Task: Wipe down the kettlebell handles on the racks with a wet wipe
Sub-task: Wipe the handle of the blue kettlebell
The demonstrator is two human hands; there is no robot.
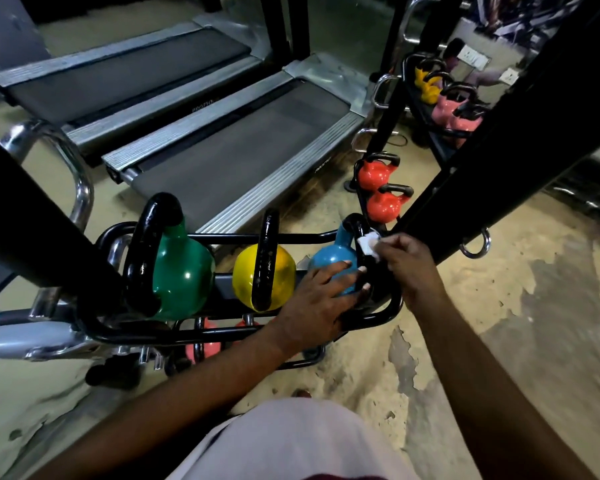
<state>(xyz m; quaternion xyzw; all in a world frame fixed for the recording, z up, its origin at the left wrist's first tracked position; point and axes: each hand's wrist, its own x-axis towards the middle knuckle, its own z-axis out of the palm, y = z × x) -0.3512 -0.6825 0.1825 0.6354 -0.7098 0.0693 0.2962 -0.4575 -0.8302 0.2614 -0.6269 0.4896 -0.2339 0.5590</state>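
Looking down from the head view, we see our right hand (407, 268) pinching a small white wet wipe (368, 244) between its thumb and curled fingers. The wipe is pressed against the black handle (353, 226) of the blue kettlebell (328, 263). Our left hand (321, 299) lies flat on that bell's near side with its fingers straight and spread, holding nothing.

The blue kettlebell sits at the right end of the top shelf of a black tubular rack (374, 319), with its handle standing upward and leaning to the far right. The handle's loop runs roughly near to far. To its left stands a yellow kettlebell (281, 271), whose handle we see edge-on with the same near-to-far run. Further left is a green kettlebell (184, 268), its thick handle arching up and to the left.

Two treadmills (243, 147) lie beyond the rack, each with small lettering (322, 164) on its near end cap, too blurred for us to read.

Pink kettlebells (203, 348) show on the shelf below. Red kettlebells (385, 206) sit on a further rack to the right, beside a black post (492, 140) that slants across the worn floor (499, 323).
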